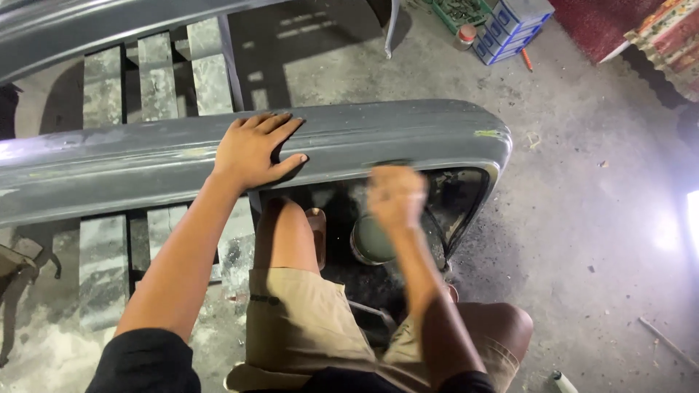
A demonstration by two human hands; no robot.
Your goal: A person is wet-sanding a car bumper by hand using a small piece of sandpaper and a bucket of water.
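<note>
Grey panel: a long primed car bumper (378,138) lies across the scene from left to right, its right end curving down.
Support: wooden slats (156,80) show beneath the bumper on the left.
Left hand: the left hand (251,153) rests flat on the bumper's top face, fingers spread apart, thumb pointing right, clamping nothing.
Right hand: the right hand (395,195) is blurred at the bumper's near lower edge; I cannot tell its grip.
Below: a round tin (371,244) sits on the dark floor between the knees.
Far right: blue boxes (513,25) stand on the concrete.
</note>
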